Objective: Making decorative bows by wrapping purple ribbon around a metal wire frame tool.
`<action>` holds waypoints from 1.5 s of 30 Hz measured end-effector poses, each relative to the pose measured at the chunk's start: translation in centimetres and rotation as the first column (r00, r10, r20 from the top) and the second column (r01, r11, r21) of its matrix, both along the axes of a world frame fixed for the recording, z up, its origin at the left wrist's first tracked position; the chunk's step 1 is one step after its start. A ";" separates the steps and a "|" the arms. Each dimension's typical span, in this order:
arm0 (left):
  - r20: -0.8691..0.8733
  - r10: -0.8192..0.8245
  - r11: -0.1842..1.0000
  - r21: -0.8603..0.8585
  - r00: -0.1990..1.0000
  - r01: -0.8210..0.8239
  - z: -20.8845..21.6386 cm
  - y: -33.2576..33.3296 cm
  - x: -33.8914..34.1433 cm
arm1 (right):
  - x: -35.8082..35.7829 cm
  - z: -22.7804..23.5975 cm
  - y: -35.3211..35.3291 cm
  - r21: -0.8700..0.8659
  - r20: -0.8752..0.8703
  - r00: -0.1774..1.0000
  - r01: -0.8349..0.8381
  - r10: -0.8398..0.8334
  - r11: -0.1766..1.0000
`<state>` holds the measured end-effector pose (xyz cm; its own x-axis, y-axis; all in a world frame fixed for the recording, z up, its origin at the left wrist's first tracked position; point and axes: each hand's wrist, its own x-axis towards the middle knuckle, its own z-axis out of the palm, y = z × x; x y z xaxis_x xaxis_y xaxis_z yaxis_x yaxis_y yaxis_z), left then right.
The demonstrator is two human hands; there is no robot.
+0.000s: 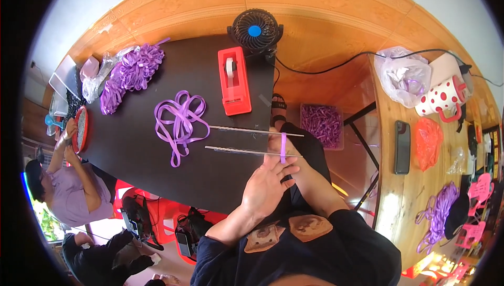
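Two thin metal rods [236,129], twisted at their left part, run side by side from above the dark table past its right edge. A short purple ribbon band [283,148] spans both rods near their right ends. My left hand [262,186] is just below the lower rod with fingers apart, its fingertips close to the band's lower end. My right hand [275,143] is at the rods by the table edge, its fingers mostly hidden. A loose tangle of purple ribbon [181,123] lies on the table near the rods' left ends.
On the dark table [210,181] are a red tape dispenser [234,84], a black fan [255,30] and a purple ribbon heap [136,73]. A bin of purple pieces [321,126] stands below. A wooden table [391,191] holds a phone [402,148] and a dotted mug [441,98]. A person [73,191] works at left.
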<state>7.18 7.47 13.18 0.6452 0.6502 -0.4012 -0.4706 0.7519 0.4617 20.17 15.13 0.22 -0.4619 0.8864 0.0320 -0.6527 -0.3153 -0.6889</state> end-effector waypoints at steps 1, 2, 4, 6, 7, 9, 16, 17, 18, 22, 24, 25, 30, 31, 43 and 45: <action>0.016 0.009 1.000 0.005 1.000 -0.009 -0.3 -0.1 -0.1 | -0.2 -0.4 0.0 0.006 0.001 1.000 0.006 -0.006 1.000; 0.032 0.018 1.000 0.011 0.999 -0.019 -0.6 -0.2 -0.2 | -0.4 -1.3 -0.1 0.017 -0.041 0.999 0.017 -0.016 1.000; 0.038 0.010 1.000 0.011 0.999 -0.010 -0.6 -0.1 -0.1 | -1.1 -1.0 -0.1 0.039 -0.124 0.992 0.030 -0.025 0.999; 0.045 0.008 1.000 0.008 0.999 -0.008 -0.5 -0.1 -0.1 | 0.7 1.3 -0.9 -0.033 0.112 0.987 0.123 -0.119 0.992; 0.040 0.012 1.000 0.005 0.999 -0.012 -0.4 -0.2 -0.1 | 1.4 1.6 -2.0 -0.141 -0.032 0.980 0.188 -0.194 0.972; 0.041 0.010 1.000 0.004 0.999 -0.010 -0.3 -0.3 -0.1 | 4.2 2.3 -3.2 -0.189 0.058 0.959 0.285 -0.279 0.940; 0.044 0.026 0.999 0.035 0.999 -0.027 -0.6 -0.4 0.1 | 4.4 9.5 -6.0 -0.125 0.080 0.974 0.223 -0.214 0.967; 0.071 0.021 0.999 0.039 0.997 -0.024 -0.9 -0.3 0.0 | 3.8 9.5 -5.6 -0.176 0.089 0.969 0.245 -0.232 0.953; 0.089 0.014 0.998 0.057 0.996 -0.019 -1.5 -0.2 -0.2 | 3.2 9.3 -5.4 -0.229 0.099 0.962 0.269 -0.253 0.935; 0.034 0.034 0.998 0.059 0.999 -0.036 -1.5 0.0 -0.2 | 2.2 9.3 -4.8 -0.279 0.154 0.931 0.362 -0.331 0.889; 0.010 0.054 0.996 0.070 0.998 -0.055 -0.7 -0.5 -0.1 | 2.3 9.0 -5.0 -0.284 0.095 0.942 0.335 -0.322 0.898; 0.007 0.040 0.996 0.074 0.999 -0.040 -0.5 -0.7 0.0 | 2.3 9.0 -5.2 -0.299 0.083 0.941 0.337 -0.328 0.893; -0.011 -0.025 0.990 0.139 1.000 0.026 0.4 -2.4 -0.9 | 2.4 7.7 -5.0 -0.306 -0.026 0.935 0.330 -0.354 0.893; 0.017 -0.026 0.988 0.154 1.000 0.023 0.8 -2.9 -1.4 | 2.3 7.7 -5.0 -0.312 -0.043 0.936 0.321 -0.351 0.894; 0.022 -0.149 0.956 0.258 0.989 0.138 2.2 -3.3 -5.2 | 14.8 5.2 -7.8 -0.128 0.383 0.675 0.715 -0.630 0.688; 0.016 -0.145 0.955 0.264 0.989 0.136 2.5 -3.8 -4.9 | 16.8 2.4 -6.0 -0.169 0.509 0.609 0.763 -0.608 0.624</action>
